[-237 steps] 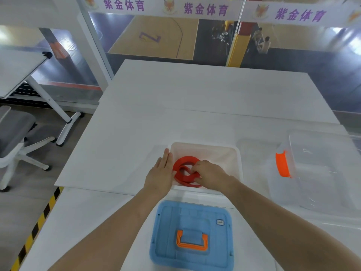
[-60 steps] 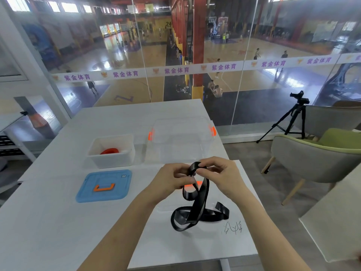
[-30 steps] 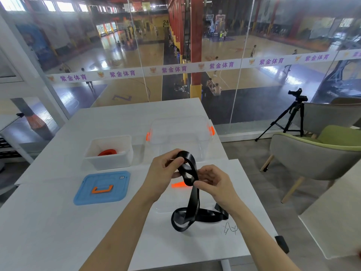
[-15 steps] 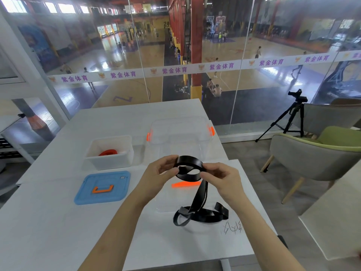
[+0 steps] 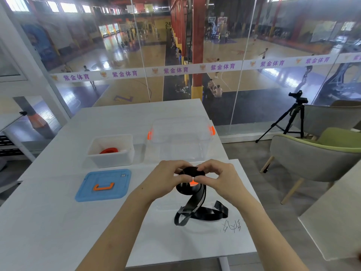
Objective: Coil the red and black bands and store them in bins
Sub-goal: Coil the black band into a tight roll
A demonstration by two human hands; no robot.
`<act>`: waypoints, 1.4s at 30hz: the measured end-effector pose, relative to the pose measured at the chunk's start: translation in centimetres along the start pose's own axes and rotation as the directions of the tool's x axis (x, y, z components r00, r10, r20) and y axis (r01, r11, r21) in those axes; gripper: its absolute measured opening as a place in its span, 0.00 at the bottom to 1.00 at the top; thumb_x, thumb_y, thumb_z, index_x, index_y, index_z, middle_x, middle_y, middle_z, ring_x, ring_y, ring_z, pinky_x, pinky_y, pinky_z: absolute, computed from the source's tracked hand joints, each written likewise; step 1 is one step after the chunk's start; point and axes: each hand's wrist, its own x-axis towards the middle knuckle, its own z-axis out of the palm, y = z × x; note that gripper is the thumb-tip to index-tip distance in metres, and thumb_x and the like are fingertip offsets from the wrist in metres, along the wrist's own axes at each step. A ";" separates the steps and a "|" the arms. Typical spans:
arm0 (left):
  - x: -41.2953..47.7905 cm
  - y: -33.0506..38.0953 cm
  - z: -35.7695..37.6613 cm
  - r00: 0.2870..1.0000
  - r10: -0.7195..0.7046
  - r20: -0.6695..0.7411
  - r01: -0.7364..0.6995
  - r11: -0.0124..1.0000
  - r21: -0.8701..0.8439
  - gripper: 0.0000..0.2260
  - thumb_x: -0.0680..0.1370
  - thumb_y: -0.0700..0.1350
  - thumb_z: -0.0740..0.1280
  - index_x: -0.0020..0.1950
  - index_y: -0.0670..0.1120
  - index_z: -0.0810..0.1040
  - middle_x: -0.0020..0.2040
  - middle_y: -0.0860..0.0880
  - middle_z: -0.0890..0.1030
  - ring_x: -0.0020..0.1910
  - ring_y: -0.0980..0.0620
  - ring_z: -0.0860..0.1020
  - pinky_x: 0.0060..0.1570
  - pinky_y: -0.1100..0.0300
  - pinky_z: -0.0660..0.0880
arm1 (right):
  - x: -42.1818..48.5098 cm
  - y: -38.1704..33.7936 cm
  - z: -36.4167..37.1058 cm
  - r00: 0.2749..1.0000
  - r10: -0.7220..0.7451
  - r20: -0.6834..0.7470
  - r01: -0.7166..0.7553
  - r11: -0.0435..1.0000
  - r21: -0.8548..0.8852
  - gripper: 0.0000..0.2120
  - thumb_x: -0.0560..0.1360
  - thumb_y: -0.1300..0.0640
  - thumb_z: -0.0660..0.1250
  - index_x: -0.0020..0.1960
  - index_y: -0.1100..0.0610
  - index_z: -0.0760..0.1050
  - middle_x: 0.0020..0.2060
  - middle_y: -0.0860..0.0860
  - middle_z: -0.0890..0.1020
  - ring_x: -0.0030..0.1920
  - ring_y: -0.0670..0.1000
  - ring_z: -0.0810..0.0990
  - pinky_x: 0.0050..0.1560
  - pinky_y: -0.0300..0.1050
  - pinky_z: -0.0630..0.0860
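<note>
A black band [image 5: 195, 204] is partly wound into a small coil held up between my two hands; its loose tail hangs down and lies looped on the white table. My left hand [image 5: 166, 178] pinches the coil from the left and my right hand [image 5: 218, 177] pinches it from the right, thumbs and fingertips touching it. The coiled red band [image 5: 108, 150] lies inside the small white bin [image 5: 111, 159] at the left. A larger clear bin [image 5: 180, 139] with orange latches stands behind my hands.
A blue lid [image 5: 103, 185] with an orange handle lies flat in front of the white bin. A clear lid with an orange handle lies under my hands. The table edge [image 5: 252, 202] runs close on the right, with a grey-green chair [image 5: 316, 153] and a tripod beyond.
The red band went into the white bin earlier. Over the last second the black coil has grown tighter and smaller between my hands, and less of the tail hangs loose.
</note>
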 end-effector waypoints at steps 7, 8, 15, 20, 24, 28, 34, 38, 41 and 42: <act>-0.8 0.3 0.3 0.993 0.036 -0.116 -0.059 0.979 -0.198 0.10 0.79 0.40 0.68 0.55 0.51 0.85 0.47 0.49 0.87 0.52 0.49 0.85 0.61 0.45 0.80 | -0.8 0.7 0.9 0.995 0.084 -0.063 -0.064 0.960 0.271 0.12 0.71 0.68 0.80 0.50 0.56 0.85 0.46 0.52 0.90 0.50 0.50 0.89 0.55 0.41 0.81; -0.9 0.2 0.2 0.992 0.031 -0.120 -0.058 0.972 -0.227 0.10 0.80 0.40 0.67 0.56 0.51 0.85 0.48 0.48 0.88 0.53 0.47 0.85 0.62 0.42 0.80 | -0.9 0.8 1.0 0.993 0.085 -0.080 -0.059 0.956 0.288 0.12 0.71 0.69 0.80 0.50 0.57 0.85 0.46 0.53 0.90 0.49 0.52 0.89 0.54 0.42 0.82; -1.0 -0.3 -0.2 1.000 -0.028 -0.015 0.026 0.993 -0.118 0.11 0.78 0.46 0.71 0.55 0.60 0.84 0.53 0.60 0.87 0.57 0.64 0.83 0.65 0.52 0.77 | -0.9 1.5 1.3 0.983 0.021 -0.184 0.015 0.981 0.191 0.13 0.71 0.69 0.79 0.45 0.51 0.87 0.46 0.48 0.89 0.50 0.49 0.88 0.59 0.43 0.83; -0.9 0.1 0.2 1.000 -0.006 0.004 0.006 0.999 -0.042 0.14 0.74 0.53 0.75 0.59 0.60 0.84 0.55 0.62 0.86 0.58 0.68 0.80 0.67 0.56 0.74 | -0.8 1.3 0.9 0.992 -0.084 -0.098 0.085 0.996 0.008 0.11 0.71 0.67 0.80 0.50 0.55 0.88 0.49 0.45 0.89 0.50 0.45 0.88 0.56 0.37 0.82; -0.9 0.8 0.0 0.997 0.073 -0.031 -0.074 0.996 -0.055 0.07 0.77 0.43 0.70 0.52 0.54 0.84 0.46 0.54 0.86 0.52 0.57 0.84 0.60 0.48 0.79 | -0.7 1.2 1.3 0.992 -0.037 -0.121 0.051 0.992 0.113 0.10 0.71 0.65 0.81 0.50 0.54 0.88 0.49 0.46 0.90 0.52 0.48 0.89 0.59 0.40 0.82; -1.1 0.6 0.0 0.991 0.005 -0.136 -0.054 0.930 -0.364 0.09 0.80 0.38 0.67 0.55 0.48 0.84 0.49 0.47 0.86 0.53 0.48 0.86 0.56 0.53 0.82 | -1.0 1.2 1.6 0.987 0.032 -0.158 0.014 0.959 0.284 0.14 0.70 0.69 0.80 0.51 0.54 0.87 0.50 0.51 0.90 0.52 0.53 0.89 0.60 0.47 0.83; -0.8 -0.5 0.0 0.996 -0.051 -0.070 0.014 0.887 -0.461 0.10 0.82 0.38 0.68 0.59 0.49 0.83 0.55 0.49 0.86 0.57 0.49 0.86 0.60 0.51 0.83 | -0.8 1.5 1.3 0.971 0.125 -0.203 -0.054 0.944 0.326 0.14 0.69 0.69 0.81 0.47 0.53 0.87 0.47 0.51 0.90 0.48 0.52 0.89 0.56 0.47 0.83; -0.5 -1.1 -0.3 0.996 -0.037 -0.075 0.018 0.971 -0.237 0.16 0.78 0.44 0.73 0.64 0.58 0.81 0.59 0.61 0.85 0.62 0.63 0.82 0.61 0.61 0.76 | -0.7 1.5 0.5 0.986 0.028 -0.162 0.003 0.983 0.186 0.14 0.69 0.68 0.82 0.47 0.50 0.87 0.46 0.46 0.90 0.47 0.47 0.88 0.54 0.40 0.81; -0.3 -0.5 -0.3 0.999 0.004 -0.042 -0.004 1.000 0.006 0.19 0.77 0.50 0.75 0.67 0.59 0.81 0.61 0.63 0.83 0.62 0.65 0.79 0.62 0.64 0.72 | -0.6 1.2 0.2 0.992 -0.069 -0.109 0.074 0.996 0.050 0.12 0.70 0.65 0.82 0.50 0.52 0.88 0.48 0.45 0.90 0.49 0.48 0.89 0.57 0.41 0.82; -0.2 -0.3 -0.3 0.999 0.022 -0.040 -0.019 0.998 0.060 0.18 0.77 0.50 0.74 0.67 0.58 0.81 0.59 0.62 0.83 0.60 0.64 0.80 0.62 0.62 0.72 | -0.5 1.1 0.2 0.992 -0.078 -0.103 0.082 0.996 0.041 0.12 0.70 0.65 0.82 0.50 0.53 0.88 0.48 0.45 0.90 0.50 0.49 0.89 0.57 0.42 0.82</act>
